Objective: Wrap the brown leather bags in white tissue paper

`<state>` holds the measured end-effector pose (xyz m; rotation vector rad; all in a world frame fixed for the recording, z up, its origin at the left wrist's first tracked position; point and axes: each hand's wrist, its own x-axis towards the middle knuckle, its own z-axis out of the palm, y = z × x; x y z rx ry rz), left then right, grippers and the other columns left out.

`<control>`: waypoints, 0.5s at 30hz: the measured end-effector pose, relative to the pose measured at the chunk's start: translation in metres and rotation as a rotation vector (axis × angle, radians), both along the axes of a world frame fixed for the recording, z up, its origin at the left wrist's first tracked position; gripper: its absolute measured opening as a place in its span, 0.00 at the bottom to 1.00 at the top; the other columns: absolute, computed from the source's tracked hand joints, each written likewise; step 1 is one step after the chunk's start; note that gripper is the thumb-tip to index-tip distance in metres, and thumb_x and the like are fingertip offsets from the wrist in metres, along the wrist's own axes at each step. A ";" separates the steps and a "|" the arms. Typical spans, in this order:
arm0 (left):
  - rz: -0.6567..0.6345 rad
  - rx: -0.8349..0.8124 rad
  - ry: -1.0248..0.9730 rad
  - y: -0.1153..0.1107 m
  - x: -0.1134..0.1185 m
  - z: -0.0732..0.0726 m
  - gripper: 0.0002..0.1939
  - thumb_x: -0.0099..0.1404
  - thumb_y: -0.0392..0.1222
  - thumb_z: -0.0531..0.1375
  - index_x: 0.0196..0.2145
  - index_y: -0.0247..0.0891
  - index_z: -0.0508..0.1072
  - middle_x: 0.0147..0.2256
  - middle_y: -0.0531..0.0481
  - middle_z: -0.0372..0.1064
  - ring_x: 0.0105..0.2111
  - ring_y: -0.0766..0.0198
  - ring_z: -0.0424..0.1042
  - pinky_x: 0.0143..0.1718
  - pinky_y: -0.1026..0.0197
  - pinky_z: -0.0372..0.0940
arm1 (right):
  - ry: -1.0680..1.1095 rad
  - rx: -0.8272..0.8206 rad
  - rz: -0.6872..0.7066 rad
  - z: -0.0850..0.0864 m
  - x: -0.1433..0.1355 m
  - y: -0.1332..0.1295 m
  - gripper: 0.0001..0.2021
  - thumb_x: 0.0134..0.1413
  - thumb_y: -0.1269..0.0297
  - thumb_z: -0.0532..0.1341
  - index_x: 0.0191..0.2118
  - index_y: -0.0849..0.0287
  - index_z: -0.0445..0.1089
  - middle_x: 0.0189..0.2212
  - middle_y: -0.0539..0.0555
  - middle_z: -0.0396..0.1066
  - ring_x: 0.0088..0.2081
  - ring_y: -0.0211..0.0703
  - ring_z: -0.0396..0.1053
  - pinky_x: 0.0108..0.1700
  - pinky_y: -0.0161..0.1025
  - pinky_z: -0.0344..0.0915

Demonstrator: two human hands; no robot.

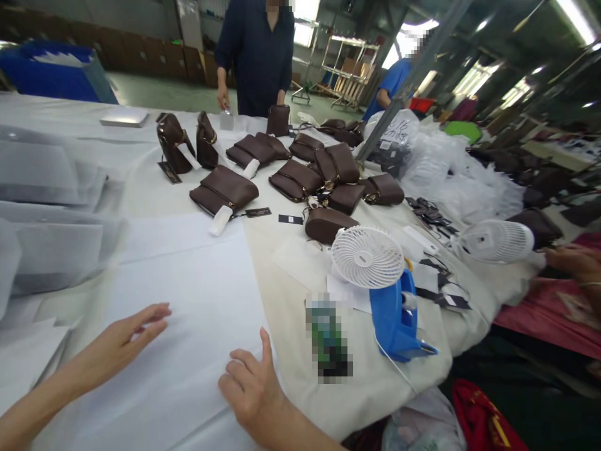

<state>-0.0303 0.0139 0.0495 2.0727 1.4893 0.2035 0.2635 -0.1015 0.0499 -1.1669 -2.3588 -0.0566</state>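
Observation:
A large sheet of white paper [188, 263] lies flat on the cloth-covered table in front of me. Over its left part is my left hand [129, 335], fingers stretched out and nothing held. My right hand [253, 382] is at the sheet's right edge, its index finger raised and the others loosely bent, with nothing in it. Whether either hand touches the paper I cannot tell. Just beyond the sheet sits a dark brown leather bag [225, 188] with a black hang tag [259, 212] and a white wrapped end.
Several more brown bags [295, 180] lie at the table's middle. A white fan [369, 257] in a blue holder [394, 319] and a blurred phone [328, 338] are at right. Clear plastic sleeves [51, 238] lie left. A person [256, 56] stands across the table.

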 end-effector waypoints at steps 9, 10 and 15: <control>-0.068 0.157 0.396 0.029 0.028 -0.043 0.35 0.63 0.64 0.48 0.65 0.52 0.47 0.68 0.42 0.34 0.63 0.28 0.38 0.54 0.22 0.41 | -0.056 -0.057 0.069 -0.017 0.008 -0.025 0.08 0.61 0.72 0.53 0.33 0.58 0.67 0.28 0.48 0.67 0.45 0.45 0.65 0.61 0.73 0.27; -0.080 0.147 0.410 0.029 0.029 -0.047 0.35 0.64 0.64 0.48 0.65 0.52 0.46 0.68 0.42 0.34 0.63 0.29 0.38 0.53 0.22 0.41 | -0.050 -0.063 0.077 -0.021 0.009 -0.027 0.08 0.60 0.72 0.53 0.33 0.58 0.67 0.27 0.48 0.66 0.45 0.45 0.65 0.60 0.73 0.28; -0.093 0.133 0.430 0.031 0.020 -0.059 0.35 0.63 0.63 0.49 0.64 0.55 0.46 0.68 0.45 0.35 0.64 0.29 0.37 0.54 0.23 0.42 | -0.021 -0.091 0.111 -0.035 0.009 -0.033 0.07 0.59 0.70 0.55 0.30 0.58 0.66 0.27 0.47 0.66 0.40 0.43 0.64 0.60 0.74 0.31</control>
